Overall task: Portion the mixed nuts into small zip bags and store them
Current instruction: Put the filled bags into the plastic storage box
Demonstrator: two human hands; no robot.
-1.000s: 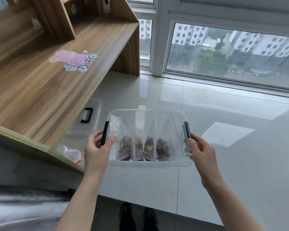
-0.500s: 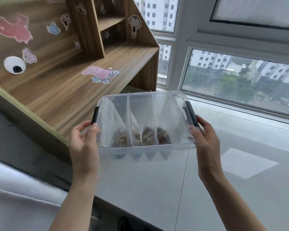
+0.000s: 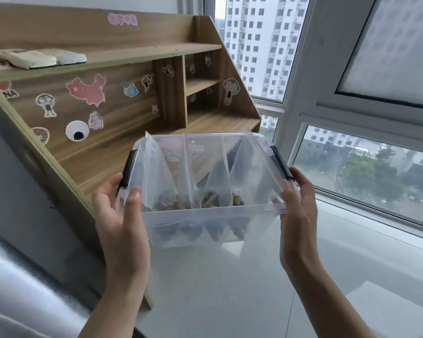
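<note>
I hold a clear plastic storage box point(image 3: 205, 220) in the air at chest height, with black latches on both short sides. Several small zip bags point(image 3: 156, 172) stand upright inside it, each with brown mixed nuts point(image 3: 209, 200) at the bottom. My left hand point(image 3: 121, 215) grips the box's left end, thumb over the rim near the black latch. My right hand point(image 3: 297, 213) grips the right end the same way. The box has no lid on.
A wooden desk with a stickered hutch point(image 3: 122, 103) stands to the left and behind the box; its desktop point(image 3: 103, 157) is just beyond the box. A large window point(image 3: 366, 167) runs along the right. A pale tiled ledge point(image 3: 327, 276) lies below.
Both hands have lifted the box upward from the tiled ledge to desk height, and my view has tilted up toward the hutch.
</note>
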